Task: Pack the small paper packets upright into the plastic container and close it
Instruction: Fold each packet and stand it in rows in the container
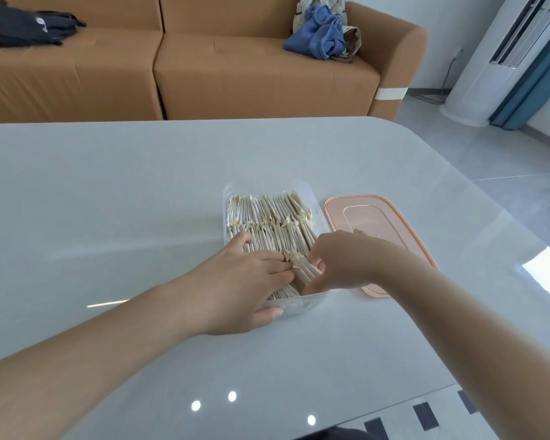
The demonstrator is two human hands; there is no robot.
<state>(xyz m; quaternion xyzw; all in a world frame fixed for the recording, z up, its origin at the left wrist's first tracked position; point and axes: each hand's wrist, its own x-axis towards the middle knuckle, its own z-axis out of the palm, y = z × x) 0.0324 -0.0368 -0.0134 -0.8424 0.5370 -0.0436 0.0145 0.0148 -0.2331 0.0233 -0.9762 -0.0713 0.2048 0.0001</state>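
Note:
A clear plastic container [232, 190] stands open on the grey table, filled with several beige paper packets [269, 217] standing upright in rows. My left hand [242, 281] lies over the container's near left part, fingers straight against the packet tops, thumb on the near wall. My right hand [340, 262] reaches in from the right and pinches a few packets [302, 271] at the near right corner. The pink lid [372, 217] lies flat on the table just right of the container, partly under my right forearm.
The grey table [140, 201] reaches to a rounded far right corner. Behind it stands an orange sofa [204, 74] with a dark bag [23, 25] and blue cloth [318, 36]. A white tower unit [489, 58] stands on the floor at right.

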